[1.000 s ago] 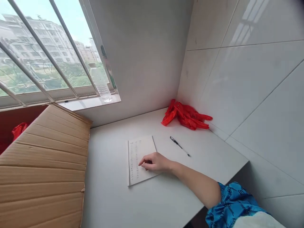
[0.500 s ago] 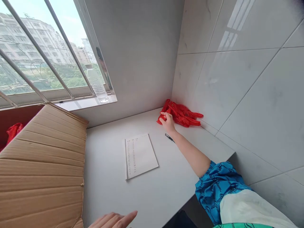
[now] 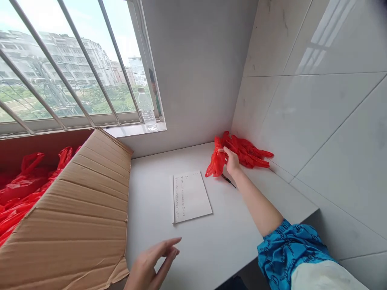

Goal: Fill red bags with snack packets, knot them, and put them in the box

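At the back right corner of the white table, my right hand (image 3: 232,161) pinches a red plastic bag (image 3: 215,163) by its edge. The gripped part hangs down at the left, and more crumpled red bag material (image 3: 249,153) lies behind it against the wall. A black pen (image 3: 229,181) rests just below that hand, partly behind the red plastic. My left hand (image 3: 154,264) hovers over the table's front part with nothing in it, thumb and fingers apart. Nearest to it lies a white sheet or pad (image 3: 193,197) with columns of small writing.
On the left a cardboard box (image 3: 81,217) stands with its flap up, holding several red plastic bags (image 3: 33,181). A clear bottle (image 3: 147,108) is on the sill of the barred window. Tiled wall (image 3: 338,133) bounds the table (image 3: 151,189) on the right.
My right hand has closed on the red plastic and lifted part of it toward me. My left hand has come further into view. The view has turned left, showing more of the box.
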### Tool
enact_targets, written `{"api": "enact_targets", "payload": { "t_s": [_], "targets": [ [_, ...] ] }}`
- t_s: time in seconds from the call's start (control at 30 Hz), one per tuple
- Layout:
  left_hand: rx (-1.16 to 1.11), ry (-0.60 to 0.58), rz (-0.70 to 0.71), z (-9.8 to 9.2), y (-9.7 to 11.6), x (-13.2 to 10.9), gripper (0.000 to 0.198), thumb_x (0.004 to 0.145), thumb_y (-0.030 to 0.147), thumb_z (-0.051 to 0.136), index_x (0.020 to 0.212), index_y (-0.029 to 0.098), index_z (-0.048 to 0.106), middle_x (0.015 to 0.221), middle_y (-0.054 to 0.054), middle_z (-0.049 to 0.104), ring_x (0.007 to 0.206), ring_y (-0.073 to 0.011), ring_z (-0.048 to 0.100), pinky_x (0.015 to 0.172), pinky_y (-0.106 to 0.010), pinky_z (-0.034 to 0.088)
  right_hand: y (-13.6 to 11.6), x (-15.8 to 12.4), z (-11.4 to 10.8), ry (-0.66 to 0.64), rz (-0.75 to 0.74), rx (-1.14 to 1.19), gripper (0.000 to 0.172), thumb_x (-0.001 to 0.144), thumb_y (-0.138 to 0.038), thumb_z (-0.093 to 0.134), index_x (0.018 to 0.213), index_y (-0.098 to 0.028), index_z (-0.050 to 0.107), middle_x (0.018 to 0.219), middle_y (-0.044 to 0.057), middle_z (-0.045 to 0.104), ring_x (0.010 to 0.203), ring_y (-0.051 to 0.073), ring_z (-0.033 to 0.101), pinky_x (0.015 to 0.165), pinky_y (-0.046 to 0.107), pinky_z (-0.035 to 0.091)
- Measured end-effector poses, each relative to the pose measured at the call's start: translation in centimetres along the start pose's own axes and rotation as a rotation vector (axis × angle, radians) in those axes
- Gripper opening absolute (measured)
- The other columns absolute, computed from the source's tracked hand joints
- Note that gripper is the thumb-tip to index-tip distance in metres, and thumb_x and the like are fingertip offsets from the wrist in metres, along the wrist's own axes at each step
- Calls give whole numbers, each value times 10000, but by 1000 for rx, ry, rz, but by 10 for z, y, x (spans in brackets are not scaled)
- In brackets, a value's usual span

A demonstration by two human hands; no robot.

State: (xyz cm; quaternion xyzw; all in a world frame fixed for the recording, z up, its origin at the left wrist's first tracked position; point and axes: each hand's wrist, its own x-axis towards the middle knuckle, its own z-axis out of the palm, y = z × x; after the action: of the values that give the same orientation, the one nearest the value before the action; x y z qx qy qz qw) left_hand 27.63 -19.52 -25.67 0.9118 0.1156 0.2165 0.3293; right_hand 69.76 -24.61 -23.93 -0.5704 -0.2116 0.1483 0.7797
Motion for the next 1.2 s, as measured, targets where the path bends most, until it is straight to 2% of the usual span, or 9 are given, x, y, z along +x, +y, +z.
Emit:
{"api": "enact_targets", "payload": {
  "t_s": [0.2, 0.3, 0.5, 0.63, 0.8, 0.97, 1.1, 1.13, 1.2],
  "targets": [
    [-364, 299, -323, 22, 5, 58, 490, 943, 446, 531, 1391, 274, 434, 1387, -124, 538, 1202, -222, 592, 917, -353, 557, -11, -48, 29, -450, 235, 174, 441, 822, -653, 554, 874, -239, 696, 1001, 38, 743, 922, 221, 693, 837, 364, 542],
    [-375, 439, -386, 32, -6, 83, 601, 908, 443, 575, 1438, 265, 355, 1489, -138, 407, 1341, -251, 462, 1059, -443, 456, 1, -65, 36, -654, 292, -3, 449, 833, -640, 569, 974, -235, 704, 1050, 46, 741, 979, 223, 686, 876, 361, 525],
    [-224, 366, -507, 49, -26, 101, 628, 918, 383, 528, 1488, 265, 291, 1541, -141, 330, 1441, -276, 322, 1149, -528, 314, 21, -67, 19, -526, 232, -245, 431, 824, -619, 625, 961, -215, 686, 1108, 62, 702, 952, 193, 662, 884, 338, 493],
    [77, 224, -547, 58, -30, 113, 507, 899, 319, 531, 1396, 250, 461, 1533, -155, 350, 1485, -295, 233, 1191, -589, 152, 1, -74, 11, -342, -84, -435, 366, 885, -583, 574, 887, -227, 656, 935, 25, 693, 816, 161, 633, 783, 293, 479],
    [246, 219, -469, 62, -38, 121, 347, 914, 394, 542, 1229, 257, 592, 1504, -142, 411, 1471, -302, 276, 1188, -620, 92, -16, -113, 30, -554, -395, -910, 373, 954, -497, 503, 720, -219, 588, 726, -7, 660, 612, 138, 555, 584, 273, 368],
    [148, 247, -283, 57, -36, 116, 256, 954, 407, 499, 1135, 272, 620, 1353, -82, 570, 1316, -239, 490, 1191, -567, 160, 6, -125, 46, -435, -371, -1259, 368, 941, -559, 495, 842, -220, 595, 775, 35, 691, 677, 202, 620, 574, 298, 342],
    [58, 244, -131, 52, -29, 113, 283, 970, 386, 472, 819, 240, 662, 843, -14, 690, 876, -184, 628, 1050, -420, 377, 19, -120, 47, -564, -403, -1123, 140, 915, -372, 588, 908, -233, 570, 872, 42, 713, 797, 234, 646, 746, 346, 432],
    [6, 300, -138, 51, -29, 113, 326, 974, 380, 457, 751, 227, 639, 747, -6, 657, 784, -173, 607, 966, -378, 425, 18, -120, 47, -603, -421, -1040, 47, 899, -278, 590, 909, -243, 560, 904, 29, 717, 830, 231, 647, 806, 363, 440],
    [-170, 542, -198, 47, -32, 114, 339, 977, 366, 437, 716, 209, 586, 692, 1, 595, 706, -154, 563, 819, -311, 456, 16, -122, 47, -625, -459, -889, 127, 862, -145, 556, 906, -263, 547, 942, 0, 717, 902, 231, 644, 890, 392, 440]
  ]
}}
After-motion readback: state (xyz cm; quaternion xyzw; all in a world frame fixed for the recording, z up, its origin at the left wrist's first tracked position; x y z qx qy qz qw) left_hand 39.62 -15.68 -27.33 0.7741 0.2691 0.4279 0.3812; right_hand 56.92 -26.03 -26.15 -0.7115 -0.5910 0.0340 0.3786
